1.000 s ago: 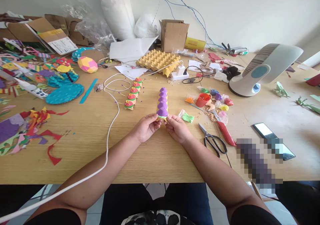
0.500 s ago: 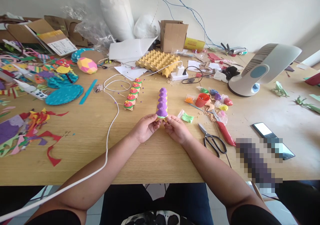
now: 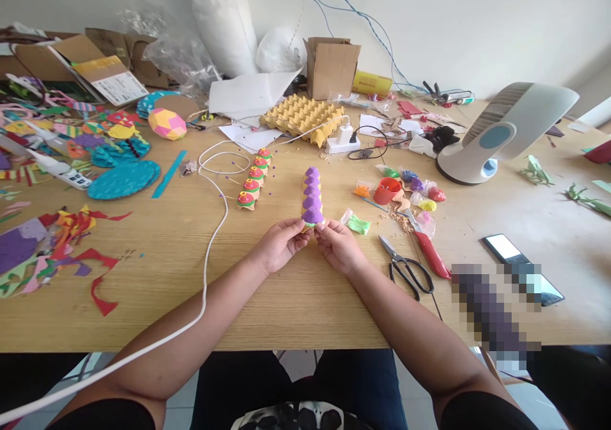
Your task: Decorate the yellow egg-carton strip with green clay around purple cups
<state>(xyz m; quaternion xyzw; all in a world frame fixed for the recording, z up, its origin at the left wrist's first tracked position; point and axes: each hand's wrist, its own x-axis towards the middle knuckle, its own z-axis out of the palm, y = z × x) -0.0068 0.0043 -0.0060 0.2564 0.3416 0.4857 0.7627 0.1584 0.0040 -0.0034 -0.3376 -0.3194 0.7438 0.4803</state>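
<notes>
A strip of egg carton with purple-covered bumps (image 3: 312,200) points away from me over the middle of the table. My left hand (image 3: 285,244) pinches the left corner of its near end, fingers closed. On the opposite corner, my right hand (image 3: 337,244) grips it with thumb and fingers. A green band and some yellow show under the nearest purple bump. Left of the strip stands another egg-carton strip (image 3: 254,179), decorated in red, green and yellow, with small purple-tipped sticks at its sides. A packet of green clay (image 3: 358,225) lies just right of my right hand.
Scissors (image 3: 405,268) and a red-handled knife (image 3: 432,255) lie to the right, near a red cup (image 3: 387,190) and several clay packets. A white cable (image 3: 206,277) crosses my left forearm. Farther back are a yellow egg tray (image 3: 300,117), a power strip (image 3: 342,142) and a white fan (image 3: 496,137).
The purple strip's near end has shifted very slightly right and tilted a little in my hands. Both hands keep their hold.
</notes>
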